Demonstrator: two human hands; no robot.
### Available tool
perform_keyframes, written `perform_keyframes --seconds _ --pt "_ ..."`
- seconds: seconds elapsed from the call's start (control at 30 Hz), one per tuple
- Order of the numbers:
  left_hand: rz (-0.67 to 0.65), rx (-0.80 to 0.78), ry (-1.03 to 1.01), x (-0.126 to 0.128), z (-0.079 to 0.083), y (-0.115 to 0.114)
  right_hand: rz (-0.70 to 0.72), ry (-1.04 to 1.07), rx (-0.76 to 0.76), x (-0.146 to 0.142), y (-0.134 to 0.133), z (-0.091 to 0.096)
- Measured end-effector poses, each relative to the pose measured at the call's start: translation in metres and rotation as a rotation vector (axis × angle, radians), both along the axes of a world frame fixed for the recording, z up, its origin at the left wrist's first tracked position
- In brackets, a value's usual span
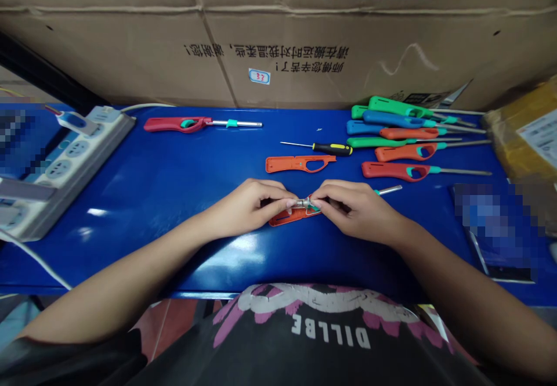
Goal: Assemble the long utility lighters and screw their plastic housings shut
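My left hand [256,205] is closed in a pinch on one end of a small shiny lighter part [300,204], clear or metallic. At its other end, the fingertips of my right hand [352,207] are closed too, beside a bit of teal plastic and thin wire. Just under the fingers lies an orange lighter shell half [287,217], partly hidden by them. A metal lighter tube [390,190] with a teal piece sticks out beyond my right hand. Farther back, another orange shell half [289,164] lies apart, near a black-and-yellow screwdriver [333,148].
Several assembled lighters [391,169] in green, blue, orange and red lie at the back right. A red lighter [176,124] lies at the back left. A power strip [69,159], a phone-like device [496,229] and cardboard boxes [278,32] border the blue table [174,171].
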State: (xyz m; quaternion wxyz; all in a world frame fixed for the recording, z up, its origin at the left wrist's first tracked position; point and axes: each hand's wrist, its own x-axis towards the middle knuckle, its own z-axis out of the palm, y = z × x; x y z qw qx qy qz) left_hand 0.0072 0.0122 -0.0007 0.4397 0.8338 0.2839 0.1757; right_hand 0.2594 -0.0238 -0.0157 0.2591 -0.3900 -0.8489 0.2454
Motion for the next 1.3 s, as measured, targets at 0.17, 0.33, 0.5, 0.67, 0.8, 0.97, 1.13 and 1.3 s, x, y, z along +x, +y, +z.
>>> perform_keyframes --seconds 0.17,0.33,0.5,0.67,0.8,0.97,1.13,1.3 --pt "-0.007 0.003 -0.016 0.001 0.001 0.000 0.005 -0.009 -0.008 0.001 -0.001 0.000" --pt "-0.015 0.019 -0.021 -0.001 0.000 0.000 0.035 0.015 0.004 0.003 0.000 -0.001" --pt "0.003 0.003 -0.002 -0.004 0.000 0.002 0.006 0.043 -0.014 0.004 0.000 0.003" --pt "0.008 0.017 -0.007 -0.004 0.000 0.002 0.035 0.063 0.017 0.006 0.001 0.001" --pt "0.033 0.036 -0.009 -0.002 0.000 -0.001 0.010 0.074 0.045 0.005 0.001 -0.002" --pt "0.038 0.063 -0.043 -0.001 -0.004 -0.003 -0.024 0.085 0.090 0.001 -0.001 -0.001" --pt "0.018 0.114 -0.037 -0.002 -0.002 -0.004 -0.021 0.053 0.080 0.001 -0.001 -0.001" --pt "-0.049 0.250 0.080 -0.006 0.009 -0.004 0.008 -0.175 0.086 0.003 -0.001 0.003"
